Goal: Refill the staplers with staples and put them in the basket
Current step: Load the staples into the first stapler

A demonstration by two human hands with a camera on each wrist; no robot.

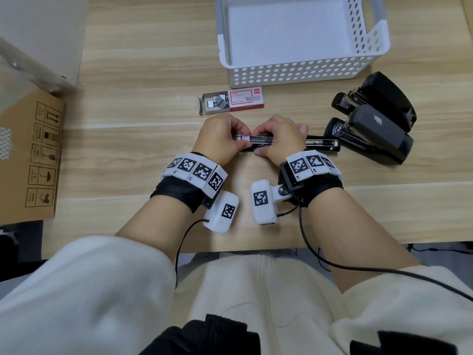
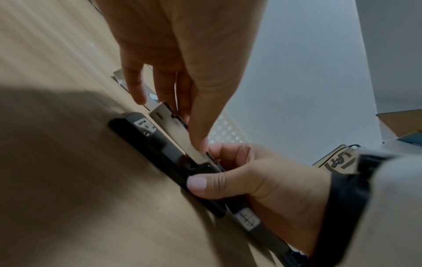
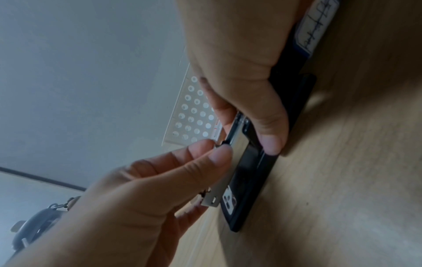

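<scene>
Black stapler (image 1: 321,145) opened flat on wooden table (image 1: 143,73), metal staple channel exposed, left hand (image 1: 220,139) pinching channel, right hand (image 1: 280,139) gripping body, near side of white perforated basket (image 1: 302,73), staple box (image 1: 231,100) between, pale wall behind.

Staple box (image 1: 245,99): red-and-white label, white brand logo on its red corner, print too small to read. Right wristband (image 1: 311,163) tags marked R1, R2; left wristband (image 1: 195,171) L2 (others unclear). Cardboard box (image 1: 42,160): handling pictograms, umbrella, arrows.
</scene>
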